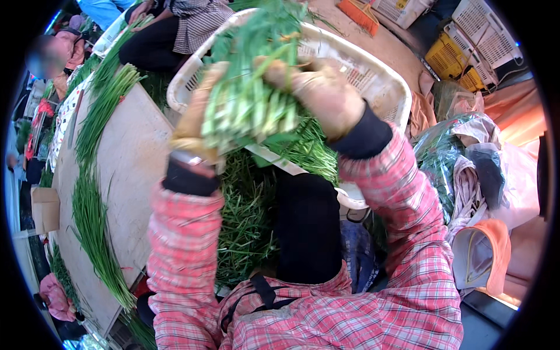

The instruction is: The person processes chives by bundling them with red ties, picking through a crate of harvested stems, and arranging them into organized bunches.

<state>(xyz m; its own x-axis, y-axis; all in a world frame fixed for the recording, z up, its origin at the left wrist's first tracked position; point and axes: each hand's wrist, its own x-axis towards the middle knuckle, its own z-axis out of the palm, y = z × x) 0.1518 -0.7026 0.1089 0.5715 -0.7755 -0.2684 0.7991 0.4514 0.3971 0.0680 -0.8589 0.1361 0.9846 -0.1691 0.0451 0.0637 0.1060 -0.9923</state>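
Observation:
Both gloved hands hold one thick bunch of green chives (248,102) up close to the camera, cut ends toward me. My left hand (195,116) grips the bunch's left side. My right hand (324,96) clasps its right side from above. Behind the bunch sits a white plastic crate (373,76) with more greens inside. Loose green stalks (245,221) lie piled below, between my pink plaid sleeves.
A wooden board (131,163) at left carries a long row of chives (90,192). People sit at the far end, upper left. Plastic bags and cloth (466,169) lie heaped at right. Yellow and white crates (466,46) stand upper right.

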